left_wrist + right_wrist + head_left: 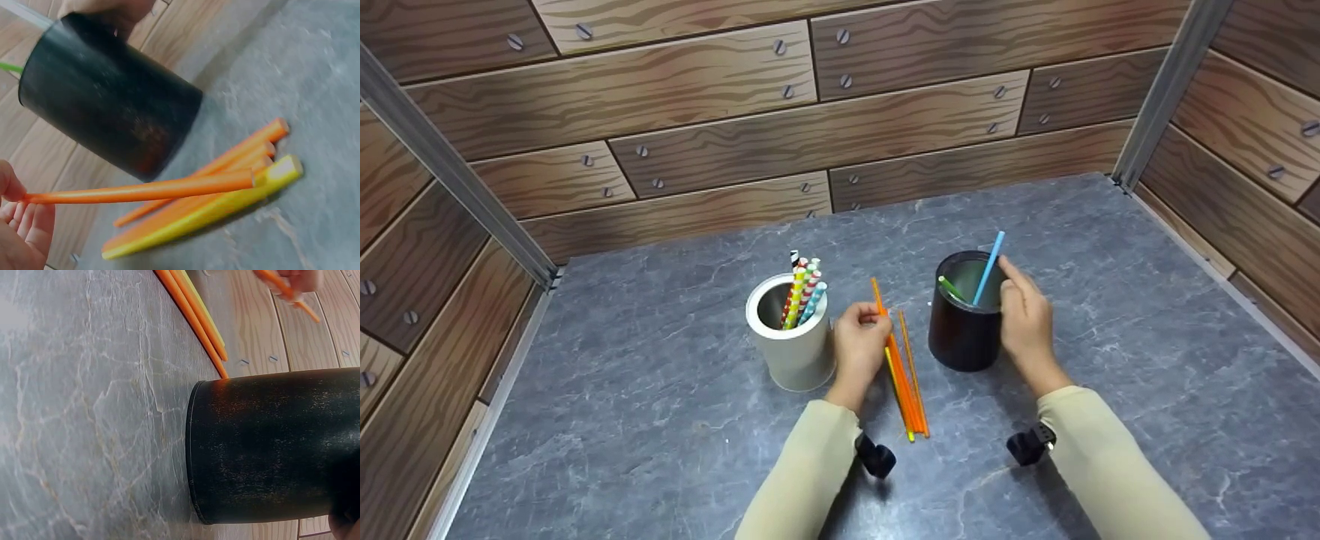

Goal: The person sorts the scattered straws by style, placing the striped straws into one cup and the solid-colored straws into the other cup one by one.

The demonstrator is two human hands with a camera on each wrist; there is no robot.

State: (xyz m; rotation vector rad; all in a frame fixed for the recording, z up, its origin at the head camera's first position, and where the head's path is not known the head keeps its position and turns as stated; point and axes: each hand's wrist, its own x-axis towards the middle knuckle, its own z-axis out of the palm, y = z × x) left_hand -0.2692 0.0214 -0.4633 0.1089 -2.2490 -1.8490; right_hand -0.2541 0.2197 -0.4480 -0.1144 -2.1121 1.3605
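My left hand [861, 341] pinches an orange straw [140, 191] near one end, lifted above the other straws. Below it on the tabletop lies a loose bundle of orange straws [913, 390] with a yellow straw [225, 216] alongside. To the right stands a black cup [964, 337], upright, with a blue straw [988, 268] and a green straw [950, 289] leaning inside. My right hand [1027, 319] holds this cup at its right side, the index fingertip by the rim; its other fingers are partly hidden.
Left of my left hand, close beside it, stands a white cup [799, 367] filled with several patterned straws [802, 296]. The grey marbled tabletop [645, 390] is bounded by wood-patterned panels [697, 97] at the back and sides.
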